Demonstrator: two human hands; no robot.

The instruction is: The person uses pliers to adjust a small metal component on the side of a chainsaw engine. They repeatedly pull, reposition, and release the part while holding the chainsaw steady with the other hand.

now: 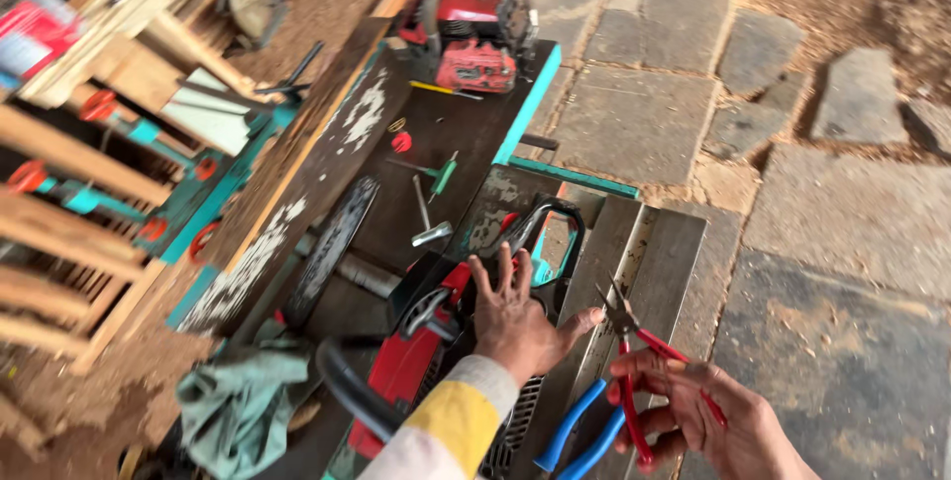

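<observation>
Your left hand (515, 326) lies flat on the near chainsaw (416, 361), fingers (505, 272) spread and released, gripping nothing. Your right hand (708, 421), just right of that saw, has its fingers clenched on red-handled pliers (634, 361), nose pointing toward your left thumb. Blue-handled pliers (584, 430) sit just beside them. Beyond the saw, a second chainsaw (471, 29) rests on the table (436, 133), a screwdriver (431, 175) between the two saws.

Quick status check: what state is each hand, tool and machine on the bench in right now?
Left hand: open, fingers spread, pressing on the near red chainsaw.
Right hand: closed around red-handled pliers, jaws open.
Blue-handled pliers: lying flat on the bench.
Far red chainsaw: resting on the dark board, untouched.
Green-handled screwdriver: lying loose.
</observation>
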